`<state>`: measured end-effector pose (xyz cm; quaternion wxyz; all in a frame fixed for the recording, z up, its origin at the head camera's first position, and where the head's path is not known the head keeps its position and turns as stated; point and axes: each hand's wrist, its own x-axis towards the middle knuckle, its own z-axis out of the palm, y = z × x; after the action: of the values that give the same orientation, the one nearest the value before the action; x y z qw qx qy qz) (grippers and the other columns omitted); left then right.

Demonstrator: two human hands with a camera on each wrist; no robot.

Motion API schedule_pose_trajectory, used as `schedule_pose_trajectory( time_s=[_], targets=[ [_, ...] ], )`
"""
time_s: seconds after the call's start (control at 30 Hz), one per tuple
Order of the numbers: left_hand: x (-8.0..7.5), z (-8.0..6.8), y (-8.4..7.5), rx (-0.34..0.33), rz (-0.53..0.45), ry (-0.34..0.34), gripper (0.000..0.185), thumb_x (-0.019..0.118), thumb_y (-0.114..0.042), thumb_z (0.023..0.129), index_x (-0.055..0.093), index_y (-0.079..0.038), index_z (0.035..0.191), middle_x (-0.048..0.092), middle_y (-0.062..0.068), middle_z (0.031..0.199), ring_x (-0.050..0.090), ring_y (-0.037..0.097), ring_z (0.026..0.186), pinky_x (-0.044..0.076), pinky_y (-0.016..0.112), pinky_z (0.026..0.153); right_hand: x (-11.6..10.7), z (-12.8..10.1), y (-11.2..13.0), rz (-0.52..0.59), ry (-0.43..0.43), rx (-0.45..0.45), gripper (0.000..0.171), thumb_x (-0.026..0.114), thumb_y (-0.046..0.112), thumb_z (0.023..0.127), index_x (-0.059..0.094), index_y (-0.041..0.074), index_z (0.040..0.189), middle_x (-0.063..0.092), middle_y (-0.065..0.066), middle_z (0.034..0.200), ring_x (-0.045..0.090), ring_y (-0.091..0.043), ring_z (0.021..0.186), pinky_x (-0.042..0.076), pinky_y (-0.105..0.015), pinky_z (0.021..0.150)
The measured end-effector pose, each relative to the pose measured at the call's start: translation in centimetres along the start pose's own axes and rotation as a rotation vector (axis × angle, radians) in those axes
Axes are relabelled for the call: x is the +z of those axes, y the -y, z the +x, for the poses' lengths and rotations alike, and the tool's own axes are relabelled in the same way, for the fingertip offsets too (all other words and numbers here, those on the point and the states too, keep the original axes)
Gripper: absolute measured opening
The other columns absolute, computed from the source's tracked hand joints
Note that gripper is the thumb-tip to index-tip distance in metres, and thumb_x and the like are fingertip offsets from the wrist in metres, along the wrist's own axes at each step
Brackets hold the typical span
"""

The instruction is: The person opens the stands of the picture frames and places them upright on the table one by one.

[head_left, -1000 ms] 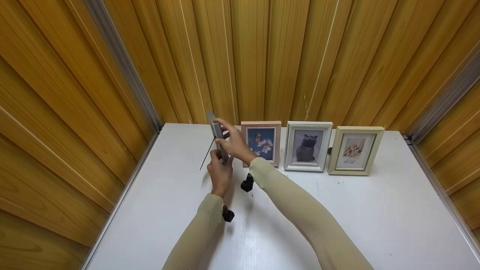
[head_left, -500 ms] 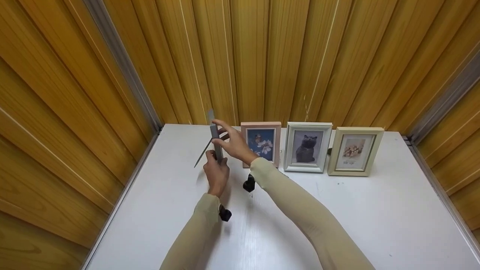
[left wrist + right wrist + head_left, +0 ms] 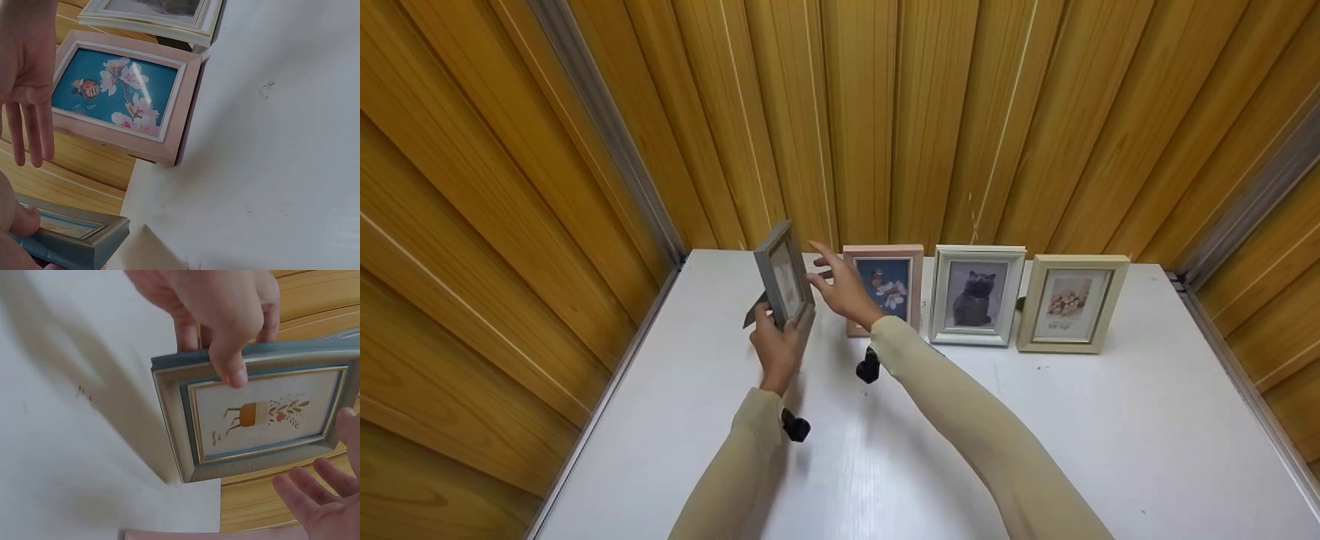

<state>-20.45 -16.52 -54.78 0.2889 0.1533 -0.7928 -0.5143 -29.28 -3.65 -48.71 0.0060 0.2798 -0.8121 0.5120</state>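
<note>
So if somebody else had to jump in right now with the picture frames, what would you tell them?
Left hand grips the grey-blue frame by its lower edge, held off the white table.
Right hand is open beside the frame, not holding it.
Done: pink frame, white cat frame and cream frame stand in a row by the wooden wall.
Left: probably stand the grey-blue frame at the row's left end.

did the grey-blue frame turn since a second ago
Yes. The grey-blue frame in the left hand was edge-on; now its front faces the pink frame.
</note>
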Motion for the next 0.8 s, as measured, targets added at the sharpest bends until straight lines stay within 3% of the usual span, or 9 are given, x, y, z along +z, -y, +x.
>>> schedule_pose_trajectory(
  time_s=[0.3,0.57,0.8],
  targets=[
    [-1.3,0.5,0.5,-0.058,-0.066,0.054,0.049,0.063,0.009,0.095,0.046,0.001,0.140,0.064,0.029,0.130,0.065,0.039,0.120,0.054,0.050,0.096,0.1,-0.4,-1.0,-0.018,0.041,0.087,0.065,0.057,0.007,0.105,0.026,0.008,0.162,0.043,-0.025,0.155,0.050,-0.041,0.137,0.045,-0.047,0.109],
    [-2.1,1.0,1.6,-0.075,-0.104,0.109,0.046,0.058,0.010,0.098,0.046,0.000,0.141,0.058,0.027,0.140,0.058,0.039,0.130,0.049,0.048,0.104,0.0,-0.7,-1.6,-0.037,0.061,0.127,0.066,0.056,0.007,0.105,0.024,0.006,0.162,0.040,-0.025,0.157,0.047,-0.040,0.140,0.041,-0.048,0.112],
    [-2.7,1.3,2.1,-0.096,-0.156,0.132,0.042,0.052,0.011,0.099,0.045,0.003,0.139,0.054,0.031,0.143,0.054,0.041,0.134,0.047,0.050,0.105,0.0,-1.2,-1.5,-0.048,0.084,0.116,0.068,0.058,0.005,0.104,0.022,0.003,0.162,0.039,-0.028,0.157,0.051,-0.043,0.135,0.045,-0.048,0.108]
  ],
)
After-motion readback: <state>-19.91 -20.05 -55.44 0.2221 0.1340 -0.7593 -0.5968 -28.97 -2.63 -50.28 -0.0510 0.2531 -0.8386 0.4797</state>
